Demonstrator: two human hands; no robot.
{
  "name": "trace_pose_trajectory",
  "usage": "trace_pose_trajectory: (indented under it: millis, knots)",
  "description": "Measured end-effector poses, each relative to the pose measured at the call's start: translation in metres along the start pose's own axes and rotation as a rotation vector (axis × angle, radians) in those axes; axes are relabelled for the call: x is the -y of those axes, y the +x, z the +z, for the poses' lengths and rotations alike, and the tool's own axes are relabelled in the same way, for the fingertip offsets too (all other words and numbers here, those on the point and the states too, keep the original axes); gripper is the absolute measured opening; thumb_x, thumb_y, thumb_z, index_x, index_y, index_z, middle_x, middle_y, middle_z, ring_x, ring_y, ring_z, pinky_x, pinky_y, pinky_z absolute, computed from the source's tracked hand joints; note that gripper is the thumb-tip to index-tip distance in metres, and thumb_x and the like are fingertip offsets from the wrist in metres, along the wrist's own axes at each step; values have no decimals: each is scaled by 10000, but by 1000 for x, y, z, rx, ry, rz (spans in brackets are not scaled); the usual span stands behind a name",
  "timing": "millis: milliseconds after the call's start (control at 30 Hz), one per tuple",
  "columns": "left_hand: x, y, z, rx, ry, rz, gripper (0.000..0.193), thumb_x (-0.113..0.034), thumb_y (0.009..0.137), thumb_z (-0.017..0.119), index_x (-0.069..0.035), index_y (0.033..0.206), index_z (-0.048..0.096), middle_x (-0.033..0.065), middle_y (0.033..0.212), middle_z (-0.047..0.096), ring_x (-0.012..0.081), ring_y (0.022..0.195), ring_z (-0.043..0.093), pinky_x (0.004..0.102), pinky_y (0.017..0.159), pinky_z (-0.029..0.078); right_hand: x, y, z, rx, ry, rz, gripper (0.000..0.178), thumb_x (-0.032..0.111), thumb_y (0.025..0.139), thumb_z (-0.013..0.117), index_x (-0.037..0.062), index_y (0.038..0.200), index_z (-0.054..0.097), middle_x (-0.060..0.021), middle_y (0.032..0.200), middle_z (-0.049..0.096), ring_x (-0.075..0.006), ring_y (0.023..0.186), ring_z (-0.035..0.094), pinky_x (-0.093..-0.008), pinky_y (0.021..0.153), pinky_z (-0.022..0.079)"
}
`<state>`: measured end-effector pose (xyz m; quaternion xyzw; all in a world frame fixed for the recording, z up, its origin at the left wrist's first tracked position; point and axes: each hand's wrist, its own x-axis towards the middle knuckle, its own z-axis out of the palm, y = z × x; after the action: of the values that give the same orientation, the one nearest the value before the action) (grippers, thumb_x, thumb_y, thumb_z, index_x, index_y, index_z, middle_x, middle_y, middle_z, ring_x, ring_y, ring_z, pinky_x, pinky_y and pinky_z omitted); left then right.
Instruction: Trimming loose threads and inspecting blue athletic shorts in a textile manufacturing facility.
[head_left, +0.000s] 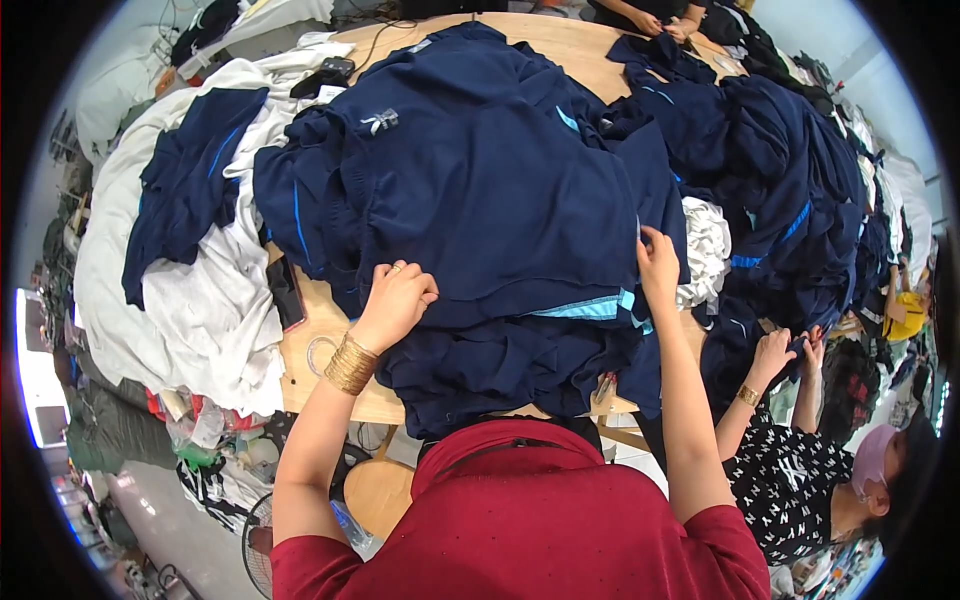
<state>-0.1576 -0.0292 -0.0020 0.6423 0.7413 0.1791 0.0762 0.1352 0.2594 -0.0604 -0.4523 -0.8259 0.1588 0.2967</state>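
My right hand pinches the edge of a broad, navy, turquoise-trimmed cloth garment — my left hand, tips hidden, seemingly grips it too; between them, it's best kept evenly taut.

I am registering the central garment as solid navy, its trim strip as light turquoise. I am logging the left-hand cloth heap as plain white, the wearer's shirt as dark red, the bracelet as gold. The co-worker's shirt is displaying white print on black.
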Motion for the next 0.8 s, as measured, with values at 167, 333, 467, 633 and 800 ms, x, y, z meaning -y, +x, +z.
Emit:
trace_pose_trajectory:
  millis: [167, 333, 467, 633, 800]
  knots:
    - [-18, 7, -18, 190, -811, -381, 106, -138, 830, 625, -34, 847, 636, 17, 753, 587, 108, 706, 520, 247, 677, 417, -35, -3, -6, 203, 330, 397, 121, 129, 791, 667, 24, 846, 641, -27, 722, 632, -93, 646, 574, -233, 605, 455]
    - [-33, 9, -39, 154, -1117, -383, 140, -139, 865, 609, -3, 901, 621, -35, 806, 583, 40, 748, 487, 207, 703, 411, -36, -10, -28, -187, 751, 391, 151, 124, 914, 532, 67, 1046, 484, -30, 770, 584, -108, 614, 570, -228, 556, 434]
    - [-44, 15, -46, 72, -1353, -384, 126, -124, 875, 600, -4, 911, 620, -40, 836, 585, 34, 785, 503, 193, 745, 410, 101, -24, -62, -57, 987, 302, 173, 124, 949, 451, 52, 1107, 454, -36, 789, 525, -88, 613, 521, -205, 535, 418]
    - [-62, 25, -50, 12, -1579, -399, 116, -94, 870, 608, -3, 938, 631, -23, 858, 603, 35, 832, 539, 183, 785, 419, 201, -61, -74, 338, 597, 17, 187, 119, 840, 635, 40, 997, 571, -28, 783, 574, -76, 643, 521, -210, 568, 417]
    - [-72, 30, -49, -42, -1679, -443, 119, -84, 871, 602, 3, 945, 634, -8, 863, 614, 40, 827, 544, 189, 787, 423, 222, -60, -68, 256, 457, -243, 332, 281, 739, 746, 49, 924, 597, -52, 739, 575, -160, 606, 555, -264, 551, 455]
